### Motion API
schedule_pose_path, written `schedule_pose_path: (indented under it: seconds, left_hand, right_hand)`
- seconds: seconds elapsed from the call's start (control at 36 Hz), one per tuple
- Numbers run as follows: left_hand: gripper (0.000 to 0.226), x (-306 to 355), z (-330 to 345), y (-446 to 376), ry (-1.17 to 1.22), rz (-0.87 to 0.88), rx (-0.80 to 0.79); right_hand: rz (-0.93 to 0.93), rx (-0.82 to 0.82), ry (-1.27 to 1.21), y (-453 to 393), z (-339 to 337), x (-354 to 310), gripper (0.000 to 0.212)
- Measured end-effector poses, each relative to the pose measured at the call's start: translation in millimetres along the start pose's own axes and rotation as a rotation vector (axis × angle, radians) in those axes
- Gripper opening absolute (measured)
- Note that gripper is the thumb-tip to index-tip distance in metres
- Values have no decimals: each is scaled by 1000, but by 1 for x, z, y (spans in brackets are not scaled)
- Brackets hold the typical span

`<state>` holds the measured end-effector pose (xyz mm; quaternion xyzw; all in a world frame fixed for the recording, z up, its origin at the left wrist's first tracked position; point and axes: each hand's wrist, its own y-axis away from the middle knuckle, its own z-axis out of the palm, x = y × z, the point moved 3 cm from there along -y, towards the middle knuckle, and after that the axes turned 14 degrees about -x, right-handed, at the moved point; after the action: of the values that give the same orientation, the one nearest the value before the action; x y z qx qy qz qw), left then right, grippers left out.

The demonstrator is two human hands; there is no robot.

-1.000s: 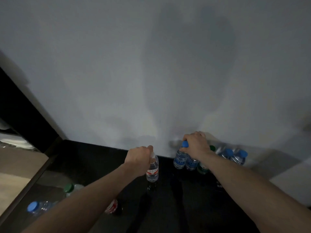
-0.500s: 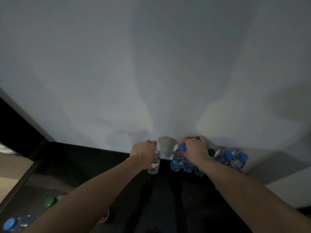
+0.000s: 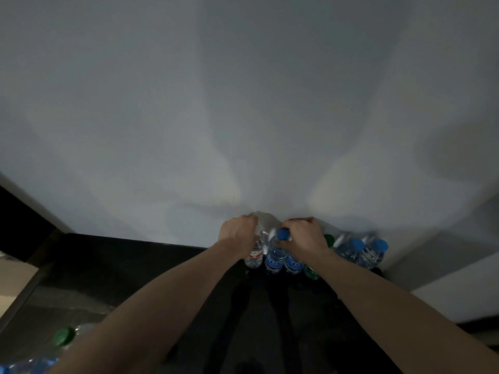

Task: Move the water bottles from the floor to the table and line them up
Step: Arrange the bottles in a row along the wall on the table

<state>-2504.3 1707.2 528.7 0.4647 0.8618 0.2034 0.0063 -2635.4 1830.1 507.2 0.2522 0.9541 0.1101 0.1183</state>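
Several water bottles stand in a row against the white wall on the dark table (image 3: 135, 265). My left hand (image 3: 237, 236) grips the top of a red-labelled bottle (image 3: 254, 256) at the row's left end. Right beside it stands a blue-capped bottle (image 3: 276, 255). My right hand (image 3: 305, 236) is curled over the top of the blue-labelled bottle (image 3: 293, 263) after that one. A green-labelled bottle (image 3: 313, 272) is partly hidden by my right forearm. Two more blue-capped bottles (image 3: 361, 251) close the row on the right.
At the lower left, beyond the table's left edge, lie a green-capped bottle (image 3: 64, 336) and a blue-labelled bottle (image 3: 29, 365), partly behind my left arm. The white wall (image 3: 243, 103) rises directly behind the row.
My left hand has carried the red-labelled bottle to the right and back, up against the blue-capped bottle in the row. My right hand has stayed on the row. The view has tilted upward.
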Motion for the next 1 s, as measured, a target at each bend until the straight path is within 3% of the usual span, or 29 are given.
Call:
schedule_pose_path:
  seconds: [0.31, 0.67, 1.0]
  left_hand:
    - [30, 10, 12, -8, 10, -15, -10]
    - [36, 9, 21, -13, 210, -23, -15]
    - [24, 2, 19, -16, 411, -14, -24]
  right_hand:
    - [-18, -4, -45, 3, -2, 0, 23]
    - [-32, 15, -47, 8, -3, -2, 20]
    - [-46, 54, -47, 11, -2, 2, 19]
